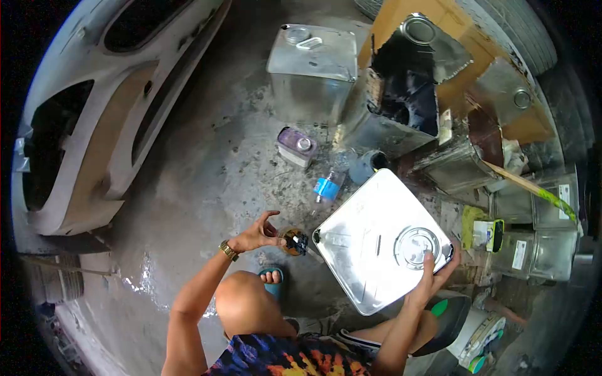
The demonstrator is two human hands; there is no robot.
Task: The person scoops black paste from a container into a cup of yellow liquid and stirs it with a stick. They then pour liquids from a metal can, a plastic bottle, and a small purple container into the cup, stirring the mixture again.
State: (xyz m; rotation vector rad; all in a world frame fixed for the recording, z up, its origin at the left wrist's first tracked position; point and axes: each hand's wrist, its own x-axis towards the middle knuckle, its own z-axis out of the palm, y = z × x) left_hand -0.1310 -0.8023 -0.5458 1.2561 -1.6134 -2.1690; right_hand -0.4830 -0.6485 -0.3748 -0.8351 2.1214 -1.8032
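My right hand (433,276) grips a large square metal can (370,238) at its right corner, thumb lying on the top near the round cap (417,247). The can's shiny top faces me, tilted. My left hand (254,234), with a gold watch on the wrist, has its thumb and forefinger apart. Its fingertips are right at the side of a small cup (290,249) with dark, crumpled material at its mouth. Just beyond the can lies a clear plastic bottle (327,187) with a blue label, close to a dark round container (364,168).
A small purple-topped can (295,148) and a big closed metal tin (313,56) stand ahead. Cut-open tins (392,135) sit at the right, one with a green-tipped stick (533,188). A car bumper (119,113) fills the left. My sandalled foot (271,279) is below the cup.
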